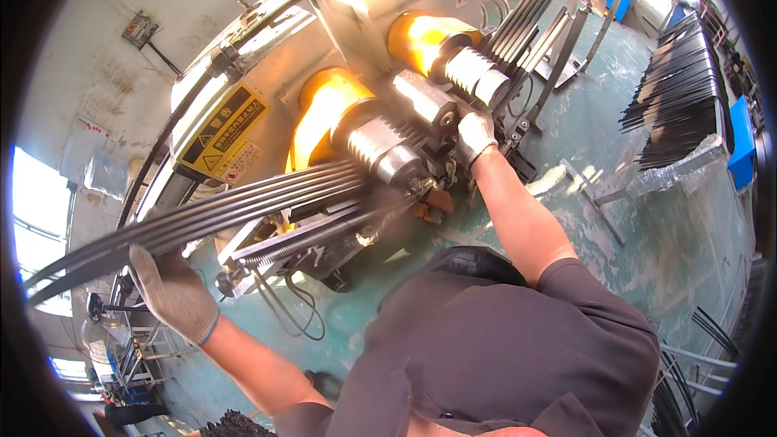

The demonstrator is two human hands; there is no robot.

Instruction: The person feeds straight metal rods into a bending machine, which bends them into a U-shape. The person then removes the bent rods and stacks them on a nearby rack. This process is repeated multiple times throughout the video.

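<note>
My left hand (pixel 174 295), in a pale work glove, is closed around the underside of several long dark metal bars (pixel 243 204). They lie side by side, reaching from the far left to the nearer grooved steel roller (pixel 382 150). My right hand (pixel 476 136), gloved too, is at the steel block (pixel 425 99) between this roller and the farther grooved roller (pixel 477 73). Its fingers are mostly hidden against the machine, so their grip cannot be made out. More dark bars (pixel 530 12) slope up behind the farther roller.
Yellow housings (pixel 336 105) surround the roller shafts on the pale machine (pixel 356 24). Below the bars is a metal support (pixel 299 235) with a hanging cable (pixel 312 320). A rack of dark bars (pixel 680 93) stands at right. Rust-brown pieces (pixel 435 206) lie beneath the rollers.
</note>
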